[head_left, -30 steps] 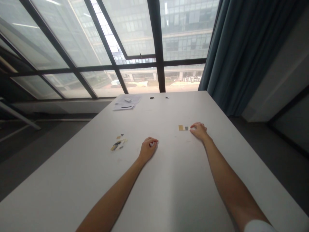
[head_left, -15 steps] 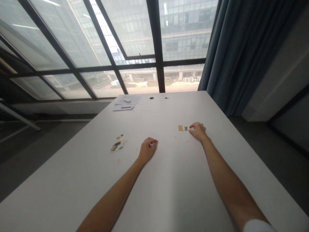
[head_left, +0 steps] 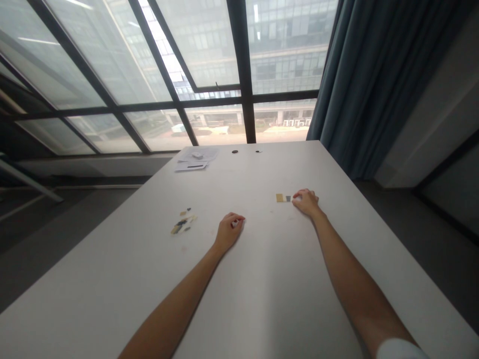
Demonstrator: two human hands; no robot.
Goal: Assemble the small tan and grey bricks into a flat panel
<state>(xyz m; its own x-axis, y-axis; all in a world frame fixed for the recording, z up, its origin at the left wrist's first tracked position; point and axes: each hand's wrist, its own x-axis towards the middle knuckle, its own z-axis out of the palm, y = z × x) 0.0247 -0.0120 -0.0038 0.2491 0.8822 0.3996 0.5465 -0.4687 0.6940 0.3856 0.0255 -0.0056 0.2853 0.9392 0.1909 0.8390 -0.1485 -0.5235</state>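
A: In the head view, what lies beside the right hand (head_left: pixel 307 202)?
B: A tan square (head_left: pixel 279 198) and a grey piece (head_left: pixel 288 198), in a row on the white surface (head_left: pixel 265 294).
A: And the left hand (head_left: pixel 227 232)?
B: It rests between that row and a loose cluster of pieces (head_left: pixel 181 225).
A: The fingers?
B: Narrow on both; whether either pinches anything, I cannot tell.

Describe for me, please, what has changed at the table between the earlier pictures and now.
The right hand has shifted slightly left, bringing its fingertips closer to the small grey piece. Whether anything was gripped or released is too small to tell. The left hand, yellow square, scattered pieces and papers stayed as they were.
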